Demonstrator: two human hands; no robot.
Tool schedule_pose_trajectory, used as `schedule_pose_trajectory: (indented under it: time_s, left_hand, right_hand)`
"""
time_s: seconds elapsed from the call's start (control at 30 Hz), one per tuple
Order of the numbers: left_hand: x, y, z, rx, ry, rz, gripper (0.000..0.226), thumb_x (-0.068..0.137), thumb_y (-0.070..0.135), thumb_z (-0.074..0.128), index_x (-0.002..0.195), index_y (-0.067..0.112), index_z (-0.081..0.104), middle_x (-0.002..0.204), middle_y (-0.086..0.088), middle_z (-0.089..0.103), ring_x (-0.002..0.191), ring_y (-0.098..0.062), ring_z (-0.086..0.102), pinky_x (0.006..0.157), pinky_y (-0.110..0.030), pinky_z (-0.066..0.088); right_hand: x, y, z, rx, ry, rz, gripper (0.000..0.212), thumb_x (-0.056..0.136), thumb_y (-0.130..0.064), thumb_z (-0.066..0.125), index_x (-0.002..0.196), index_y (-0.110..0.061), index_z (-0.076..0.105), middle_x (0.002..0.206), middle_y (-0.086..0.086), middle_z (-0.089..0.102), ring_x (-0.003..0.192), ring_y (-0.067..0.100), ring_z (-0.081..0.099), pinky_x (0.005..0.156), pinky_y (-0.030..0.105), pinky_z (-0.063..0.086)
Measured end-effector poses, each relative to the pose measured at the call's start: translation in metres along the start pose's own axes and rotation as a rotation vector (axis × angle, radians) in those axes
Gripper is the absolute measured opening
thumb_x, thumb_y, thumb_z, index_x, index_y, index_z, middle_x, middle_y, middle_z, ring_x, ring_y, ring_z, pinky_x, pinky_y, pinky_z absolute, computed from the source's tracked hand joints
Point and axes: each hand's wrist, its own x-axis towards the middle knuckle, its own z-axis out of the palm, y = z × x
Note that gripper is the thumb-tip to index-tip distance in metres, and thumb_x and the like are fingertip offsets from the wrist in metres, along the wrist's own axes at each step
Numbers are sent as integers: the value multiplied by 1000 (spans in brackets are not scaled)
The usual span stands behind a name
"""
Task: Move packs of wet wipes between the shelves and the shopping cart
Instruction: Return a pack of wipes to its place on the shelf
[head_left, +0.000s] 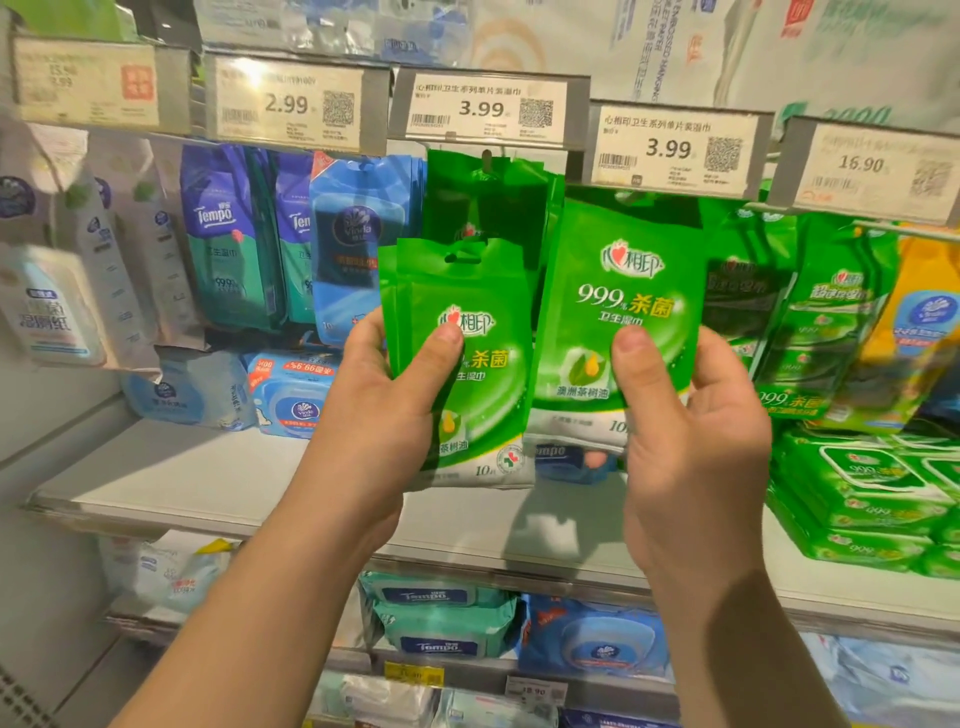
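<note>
At center frame, before a store shelf (171, 483), my left hand (384, 410) grips a small stack of green wipes packs (467, 395), thumb pressed on the front. Just right of it, my right hand (691, 441) pinches a single green pack (618, 301) (marked 999) below a 3.99 price tag (670, 148). The two touch at their edges; more green packs (488, 197) hang behind.
</note>
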Motion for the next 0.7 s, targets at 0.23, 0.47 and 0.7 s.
schedule_pose_trajectory:
  time_s: [0.23,0.47,0.7]
  left_hand:
    - [4,-4,1,9,8,2,34,96,26,65,129,19,58,111,2,78,97,-19,77,80,-40,64]
    - [6,-4,-1,-12,0,-13,32,95,25,65,125,20,60,105,2,79,90,-15,77,68,-31,64]
    - [6,-4,-2,-12,-3,-25,31,95,26,65,125,20,60,106,2,79,92,-17,78,68,-32,64]
  right_hand:
    - [14,-2,0,-21,49,-9,51,90,-37,74,131,-11,61,117,11,72,73,26,61,42,29,48]
    - [14,2,-3,-74,101,-53,24,93,-31,72,114,-20,68,97,2,72,63,20,54,40,26,45]
    - [15,16,-3,-150,128,-13,28,92,-36,74,113,-17,69,89,2,69,64,18,55,56,38,51]
